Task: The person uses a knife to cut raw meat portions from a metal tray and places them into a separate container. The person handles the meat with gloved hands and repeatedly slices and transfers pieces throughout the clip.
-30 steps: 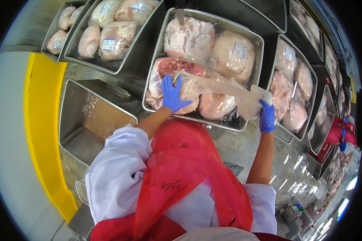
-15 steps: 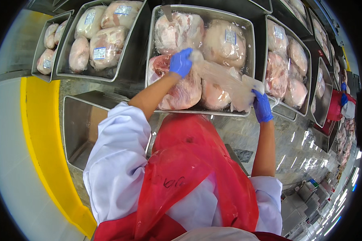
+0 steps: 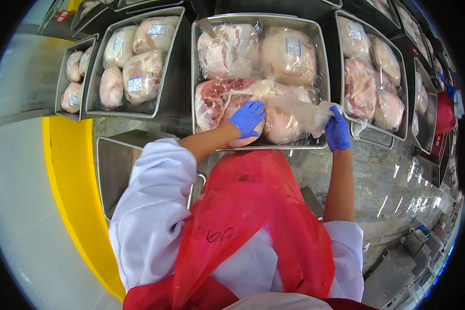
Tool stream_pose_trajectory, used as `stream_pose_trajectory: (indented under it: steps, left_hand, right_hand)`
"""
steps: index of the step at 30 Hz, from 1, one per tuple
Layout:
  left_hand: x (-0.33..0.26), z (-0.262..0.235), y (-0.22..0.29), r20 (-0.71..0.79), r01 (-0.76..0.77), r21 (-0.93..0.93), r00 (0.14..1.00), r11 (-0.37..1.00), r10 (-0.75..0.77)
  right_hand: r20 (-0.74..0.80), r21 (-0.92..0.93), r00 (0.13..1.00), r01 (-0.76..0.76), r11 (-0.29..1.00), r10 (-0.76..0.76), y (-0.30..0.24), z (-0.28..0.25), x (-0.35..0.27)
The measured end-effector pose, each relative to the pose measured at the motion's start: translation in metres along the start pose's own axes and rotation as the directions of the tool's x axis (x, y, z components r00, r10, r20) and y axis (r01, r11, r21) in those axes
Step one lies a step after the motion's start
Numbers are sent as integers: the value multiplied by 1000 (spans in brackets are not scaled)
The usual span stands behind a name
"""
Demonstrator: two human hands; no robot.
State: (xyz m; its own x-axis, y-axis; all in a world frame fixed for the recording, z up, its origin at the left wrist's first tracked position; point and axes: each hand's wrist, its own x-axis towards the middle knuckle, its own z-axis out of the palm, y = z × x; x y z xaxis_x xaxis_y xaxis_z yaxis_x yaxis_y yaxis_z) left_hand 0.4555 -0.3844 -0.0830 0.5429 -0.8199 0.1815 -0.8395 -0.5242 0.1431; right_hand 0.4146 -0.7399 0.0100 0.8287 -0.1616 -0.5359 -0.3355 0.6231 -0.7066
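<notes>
In front of me stands a deep metal bin (image 3: 194, 67) with several large meat cuts. My left hand (image 3: 249, 120), in a blue glove, lies with its fingers stretched out on the near-left meat cut (image 3: 212, 101), whose red cut face shows. Clear plastic wrap (image 3: 284, 98) stretches from that meat across the near-right piece (image 3: 281, 126). My right hand (image 3: 338, 129), also gloved in blue, is closed on the wrap's right end at the bin's right rim. Behind lie a wrapped meat cut (image 3: 230, 51) and a labelled one (image 3: 289, 54).
Metal bins of wrapped meat stand to the left (image 3: 160, 77) and right (image 3: 341, 77). A metal container (image 3: 113, 165) is at my lower left, beside a yellow kerb (image 3: 70, 170). A person in red (image 3: 446, 111) is at the far right.
My left hand has let go of the plastic wrap and moved down and slightly right onto the meat. My right hand still holds the wrap's right end. The view has shifted slightly.
</notes>
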Motion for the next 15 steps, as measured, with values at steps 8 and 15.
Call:
stream_pose_trajectory:
  steps: [8, 15]
  left_hand:
    - [7, 24, 14, 346, -158, 150, 933, 976, 98]
    - [-65, -6, 40, 628, -33, -218, 761, 975, 166]
  right_hand:
    - [6, -88, 999, -52, 995, 53, 18, -26, 6]
    - [7, -78, 997, -77, 994, 77, 34, -28, 5]
